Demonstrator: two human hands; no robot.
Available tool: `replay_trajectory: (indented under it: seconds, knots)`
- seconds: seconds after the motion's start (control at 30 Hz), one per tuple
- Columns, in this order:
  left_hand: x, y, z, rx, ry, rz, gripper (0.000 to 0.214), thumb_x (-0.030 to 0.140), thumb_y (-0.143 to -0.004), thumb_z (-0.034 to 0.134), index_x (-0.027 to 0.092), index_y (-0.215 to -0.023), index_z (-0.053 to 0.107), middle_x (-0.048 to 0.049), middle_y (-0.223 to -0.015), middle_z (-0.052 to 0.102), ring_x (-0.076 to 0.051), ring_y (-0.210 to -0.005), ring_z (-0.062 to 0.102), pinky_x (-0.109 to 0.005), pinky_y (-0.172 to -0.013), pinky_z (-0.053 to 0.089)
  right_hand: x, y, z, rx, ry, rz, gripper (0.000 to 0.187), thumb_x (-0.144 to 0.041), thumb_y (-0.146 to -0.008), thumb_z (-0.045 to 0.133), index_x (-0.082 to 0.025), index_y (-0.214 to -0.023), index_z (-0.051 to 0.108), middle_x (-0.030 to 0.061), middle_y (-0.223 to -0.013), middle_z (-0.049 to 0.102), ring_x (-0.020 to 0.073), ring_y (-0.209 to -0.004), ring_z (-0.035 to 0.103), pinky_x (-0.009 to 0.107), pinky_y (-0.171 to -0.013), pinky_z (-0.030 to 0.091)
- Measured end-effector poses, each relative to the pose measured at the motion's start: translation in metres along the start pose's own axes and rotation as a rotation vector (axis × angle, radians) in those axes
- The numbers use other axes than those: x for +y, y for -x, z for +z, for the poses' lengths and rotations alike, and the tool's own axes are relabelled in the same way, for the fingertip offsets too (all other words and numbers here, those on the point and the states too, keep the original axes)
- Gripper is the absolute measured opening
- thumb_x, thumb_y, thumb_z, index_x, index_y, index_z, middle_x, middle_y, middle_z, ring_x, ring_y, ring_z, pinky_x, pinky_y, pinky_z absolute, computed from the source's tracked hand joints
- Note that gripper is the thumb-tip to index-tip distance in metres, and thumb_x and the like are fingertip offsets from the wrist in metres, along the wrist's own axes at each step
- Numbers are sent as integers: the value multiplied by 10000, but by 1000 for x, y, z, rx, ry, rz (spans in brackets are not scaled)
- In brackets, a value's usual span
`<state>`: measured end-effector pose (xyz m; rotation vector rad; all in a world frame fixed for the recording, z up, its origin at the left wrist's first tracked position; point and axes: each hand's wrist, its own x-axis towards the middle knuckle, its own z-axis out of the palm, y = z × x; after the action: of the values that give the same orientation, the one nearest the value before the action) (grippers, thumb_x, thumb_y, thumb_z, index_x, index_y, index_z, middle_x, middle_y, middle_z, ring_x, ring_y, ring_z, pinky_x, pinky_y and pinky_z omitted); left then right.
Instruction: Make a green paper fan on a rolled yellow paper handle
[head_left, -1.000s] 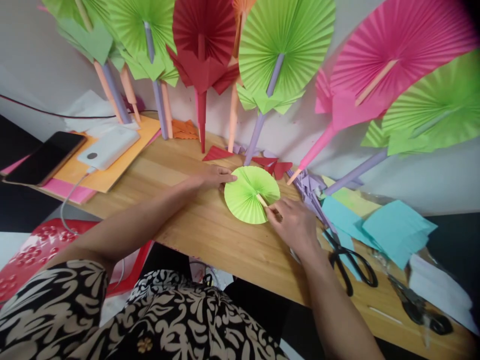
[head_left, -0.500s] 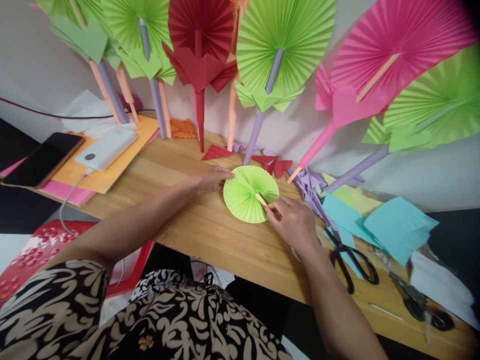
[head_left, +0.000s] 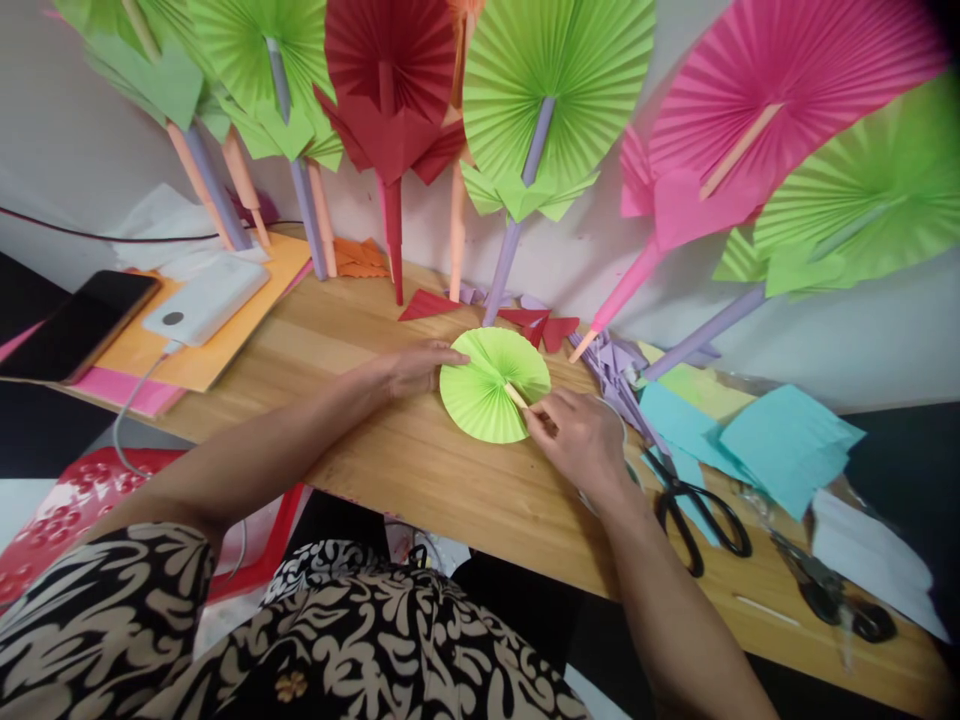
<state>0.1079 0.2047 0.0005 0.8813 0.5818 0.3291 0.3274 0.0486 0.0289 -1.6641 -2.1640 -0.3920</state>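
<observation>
A round pleated green paper fan lies just above the wooden table between my hands. A short pale peach paper stick reaches from near its centre towards its lower right edge. My right hand pinches the outer end of that stick, thumb and forefinger closed. At the fan's left edge, my left hand grips the paper, its thumb on top; the other fingers are partly hidden. Part of a roll of tape shows behind my right hand.
Finished paper fans, such as a large green one and a pink one, lean on the wall. Black-handled scissors, blue paper and smaller scissors lie right. A phone and white power bank lie left.
The view has shifted slightly. My left thumb now rests a little more plainly over the fan's edge. The right hand keeps its pinch on the stick.
</observation>
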Motion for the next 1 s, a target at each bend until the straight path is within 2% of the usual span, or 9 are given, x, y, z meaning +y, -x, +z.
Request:
replay_trajectory:
  seconds: [0.27,0.43,0.53,0.67,0.83,1.0]
  knots:
    - [2,-1,0,12,70,68,240,202,-739,789,98,-941,711,-151,-1007,770,-267,-1049,708,-397,-1014,502,0,1,0,-11,-10,20,223,-221,-917,577,-202,-704,639,17,-696,653,156,-634,530,299,-636,327]
    - [2,-2,2,64,20,53,290,251,-735,811,108,-969,716,-139,-1018,769,-236,-957,723,-361,-917,545,3,-1,0,-71,-52,43,275,-318,-966,563,-204,-733,656,16,-700,655,162,-637,551,302,-639,346]
    - [0,-3,2,76,-17,18,310,280,-735,824,110,-973,724,-131,-988,772,-213,-896,724,-335,-859,556,3,-5,0,-46,-89,75,261,-346,-987,545,-206,-819,687,14,-722,679,174,-687,602,302,-664,379]
    - [-1,-2,2,51,-47,6,320,284,-714,842,94,-949,735,-126,-944,775,-201,-871,722,-322,-860,556,-4,-15,-1,-10,-114,88,232,-332,-990,545,-203,-877,702,33,-809,725,196,-782,650,310,-722,424]
    - [0,0,2,10,-42,37,371,289,-679,867,96,-970,740,-129,-982,775,-218,-904,725,-336,-893,546,-16,-36,0,-51,-124,75,139,-234,-957,586,-211,-901,711,43,-892,736,215,-866,655,320,-752,437]
    - [0,-1,0,-30,-2,35,314,241,-703,843,105,-968,744,-126,-979,776,-206,-898,723,-345,-922,535,-28,-53,6,-107,-50,94,124,-203,-937,596,-220,-887,708,42,-900,725,220,-876,634,317,-719,410]
